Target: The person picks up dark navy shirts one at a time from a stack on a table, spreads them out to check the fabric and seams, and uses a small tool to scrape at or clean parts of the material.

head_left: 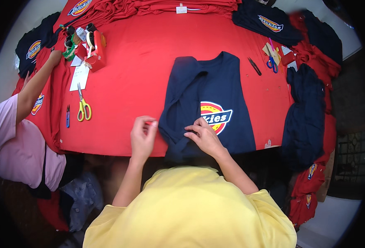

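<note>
A navy shirt [228, 87] with a printed red, yellow and white emblem lies in front of me, its left side folded over toward the middle. My right hand [206, 137] rests on the folded part beside the emblem, thumb and fingertips pinching the navy fabric. Just off the shirt's left edge, my left hand [142, 138] is raised over the red cloth with fingers curled and thumb against them. Slight blur and small size hide what its fingertips hold, if anything.
Yellow-handled scissors [83, 108], blue thread snips [68, 116] and a red tape dispenser [95, 58] lie on the left. Blue-handled scissors [272, 63] and dark tweezers [254, 66] are at right, near a navy garment pile [302, 115]. A co-worker's arm [35, 84] reaches in from the left.
</note>
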`<action>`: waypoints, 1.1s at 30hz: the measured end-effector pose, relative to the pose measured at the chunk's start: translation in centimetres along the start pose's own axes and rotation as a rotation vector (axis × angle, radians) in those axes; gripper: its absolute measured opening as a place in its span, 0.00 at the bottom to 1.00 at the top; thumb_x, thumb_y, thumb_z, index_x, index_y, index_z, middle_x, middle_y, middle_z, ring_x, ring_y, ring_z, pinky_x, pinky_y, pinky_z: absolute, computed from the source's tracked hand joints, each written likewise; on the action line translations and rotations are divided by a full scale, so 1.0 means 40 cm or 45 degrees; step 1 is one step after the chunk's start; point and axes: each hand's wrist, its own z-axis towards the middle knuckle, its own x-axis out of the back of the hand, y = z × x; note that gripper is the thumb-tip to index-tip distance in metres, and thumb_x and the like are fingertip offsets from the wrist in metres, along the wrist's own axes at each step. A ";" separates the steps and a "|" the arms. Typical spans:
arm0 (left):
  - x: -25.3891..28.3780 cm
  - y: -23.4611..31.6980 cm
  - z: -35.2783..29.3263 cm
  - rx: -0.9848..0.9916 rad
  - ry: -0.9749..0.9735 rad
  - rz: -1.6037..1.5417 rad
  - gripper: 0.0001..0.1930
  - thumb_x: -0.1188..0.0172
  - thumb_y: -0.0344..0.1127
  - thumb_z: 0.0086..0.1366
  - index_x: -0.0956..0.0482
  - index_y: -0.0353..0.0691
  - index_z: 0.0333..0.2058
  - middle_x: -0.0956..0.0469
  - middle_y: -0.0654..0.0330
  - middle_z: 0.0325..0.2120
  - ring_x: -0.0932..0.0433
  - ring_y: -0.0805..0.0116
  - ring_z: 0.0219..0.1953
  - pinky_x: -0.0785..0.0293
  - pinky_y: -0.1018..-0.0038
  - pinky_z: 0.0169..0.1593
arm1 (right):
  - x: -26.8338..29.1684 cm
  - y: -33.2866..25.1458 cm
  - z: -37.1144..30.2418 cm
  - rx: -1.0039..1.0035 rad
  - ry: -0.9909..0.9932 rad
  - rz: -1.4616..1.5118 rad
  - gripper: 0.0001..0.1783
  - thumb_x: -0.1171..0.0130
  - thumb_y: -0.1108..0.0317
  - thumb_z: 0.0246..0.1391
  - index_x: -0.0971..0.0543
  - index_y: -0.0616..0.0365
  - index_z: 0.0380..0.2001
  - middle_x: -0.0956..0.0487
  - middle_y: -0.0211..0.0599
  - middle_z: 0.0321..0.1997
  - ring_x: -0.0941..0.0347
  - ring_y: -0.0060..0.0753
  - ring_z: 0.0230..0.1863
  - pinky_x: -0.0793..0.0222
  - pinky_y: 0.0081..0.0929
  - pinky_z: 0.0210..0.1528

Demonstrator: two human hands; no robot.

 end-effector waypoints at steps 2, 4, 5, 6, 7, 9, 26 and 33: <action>-0.007 0.078 -0.006 -0.080 -0.360 0.000 0.11 0.41 0.27 0.64 0.24 0.36 0.45 0.23 0.59 0.36 0.23 0.71 0.31 0.27 0.75 0.38 | 0.003 -0.014 0.001 0.078 -0.048 -0.074 0.10 0.35 0.67 0.53 0.18 0.63 0.35 0.30 0.38 0.40 0.26 0.37 0.40 0.30 0.31 0.44; -0.030 0.063 -0.014 -0.248 -0.647 0.324 0.15 0.38 0.28 0.61 0.24 0.37 0.47 0.24 0.56 0.40 0.22 0.65 0.34 0.26 0.71 0.41 | 0.008 -0.023 0.006 0.119 -0.057 0.008 0.08 0.38 0.69 0.55 0.21 0.65 0.32 0.31 0.42 0.43 0.27 0.44 0.39 0.30 0.36 0.44; -0.035 0.045 -0.017 -0.222 -0.748 0.517 0.16 0.37 0.28 0.59 0.24 0.39 0.47 0.25 0.56 0.40 0.23 0.60 0.34 0.26 0.66 0.42 | 0.010 -0.023 0.008 0.125 -0.038 0.050 0.08 0.38 0.70 0.55 0.22 0.65 0.32 0.30 0.42 0.43 0.27 0.44 0.39 0.30 0.36 0.44; -0.034 0.030 -0.016 -0.161 -0.758 0.494 0.16 0.37 0.28 0.59 0.24 0.39 0.47 0.26 0.56 0.39 0.24 0.60 0.33 0.26 0.66 0.42 | 0.011 -0.023 0.010 0.129 -0.018 0.093 0.07 0.39 0.71 0.55 0.22 0.66 0.32 0.30 0.43 0.43 0.27 0.44 0.40 0.30 0.35 0.44; -0.033 0.015 -0.010 -0.099 -0.769 0.471 0.16 0.37 0.28 0.59 0.24 0.40 0.47 0.26 0.56 0.38 0.24 0.60 0.33 0.27 0.65 0.41 | 0.014 -0.022 0.016 0.050 -0.047 0.175 0.07 0.41 0.72 0.56 0.23 0.66 0.32 0.30 0.42 0.44 0.26 0.44 0.40 0.30 0.35 0.44; -0.036 0.007 0.005 -0.027 -0.803 0.427 0.15 0.37 0.31 0.59 0.23 0.41 0.46 0.28 0.56 0.35 0.26 0.59 0.32 0.28 0.64 0.39 | 0.010 -0.008 0.017 0.046 -0.033 0.171 0.07 0.41 0.72 0.57 0.23 0.67 0.33 0.30 0.42 0.44 0.26 0.43 0.40 0.30 0.34 0.44; 0.060 0.088 0.033 0.206 -0.566 0.355 0.11 0.31 0.35 0.56 0.22 0.34 0.26 0.26 0.58 0.23 0.29 0.62 0.23 0.36 0.70 0.27 | 0.289 0.257 -0.041 -0.557 0.819 -0.531 0.10 0.38 0.66 0.54 0.24 0.61 0.34 0.23 0.43 0.37 0.29 0.52 0.45 0.35 0.45 0.47; -0.091 0.156 0.083 -0.332 -0.406 0.208 0.07 0.38 0.29 0.61 0.19 0.36 0.38 0.22 0.57 0.37 0.21 0.61 0.38 0.25 0.71 0.42 | 0.233 -0.008 0.169 0.150 0.951 -0.397 0.08 0.41 0.66 0.57 0.26 0.58 0.33 0.24 0.41 0.35 0.28 0.49 0.40 0.35 0.43 0.42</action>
